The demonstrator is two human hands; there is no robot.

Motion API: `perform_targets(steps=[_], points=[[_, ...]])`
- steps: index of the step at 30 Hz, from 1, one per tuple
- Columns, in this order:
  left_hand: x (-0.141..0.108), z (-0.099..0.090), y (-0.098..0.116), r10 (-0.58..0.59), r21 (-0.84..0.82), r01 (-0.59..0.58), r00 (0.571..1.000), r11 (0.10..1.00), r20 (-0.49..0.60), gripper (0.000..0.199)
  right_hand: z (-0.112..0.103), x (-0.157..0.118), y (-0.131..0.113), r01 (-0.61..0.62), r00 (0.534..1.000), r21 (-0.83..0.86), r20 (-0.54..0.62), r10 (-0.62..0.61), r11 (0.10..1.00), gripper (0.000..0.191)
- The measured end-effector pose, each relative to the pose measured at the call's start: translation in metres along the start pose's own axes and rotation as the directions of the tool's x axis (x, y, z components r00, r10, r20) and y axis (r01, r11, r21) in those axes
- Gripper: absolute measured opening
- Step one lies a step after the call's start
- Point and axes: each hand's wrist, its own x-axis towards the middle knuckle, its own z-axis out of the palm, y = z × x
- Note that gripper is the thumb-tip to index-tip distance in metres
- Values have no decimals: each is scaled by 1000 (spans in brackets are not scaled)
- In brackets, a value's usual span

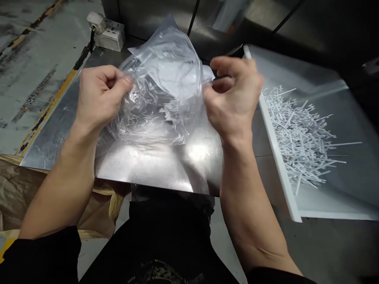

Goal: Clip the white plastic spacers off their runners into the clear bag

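Note:
A clear plastic bag (166, 67) stands over the metal tabletop (154, 161), crinkled and slightly blurred. Some white pieces show through its lower part, and a whitish sheet shows inside or behind the film. My left hand (102, 92) pinches the bag's left side between thumb and curled fingers. On the other side, my right hand (233, 94) is closed at the bag's right edge, its thumb and index finger near the film; this hand is smeared by motion.
To the right stands a white-rimmed tray (334, 201) with a heap of thin white plastic sticks (302, 138). A power strip (111, 35) with a plug sits at the back left corner. Brown sacking (97, 209) hangs below the table's front left edge.

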Motion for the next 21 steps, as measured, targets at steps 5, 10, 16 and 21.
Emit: perform_targets(steps=[5, 10, 16, 21], points=[[0, 6, -3, 22, -12, -22, 1000, 1000, -22, 25, -4, 4, 17, -222, 975, -183, -60, 214, 958, 43], [-5, 11, 17, 87, -45, -84, 992, 995, 87, 23, 0, -21, 53, -319, 948, -238, -65, 313, 917, 35], [-3, 15, 63, 89, -63, -78, 977, 995, 192, 13, -31, -53, 26, -66, 961, 85, -264, 86, 994, 30], [0, 17, 56, 138, 314, -178, 980, 933, 147, 11, -36, -89, -25, 172, 938, 120, -323, -125, 978, 38]])
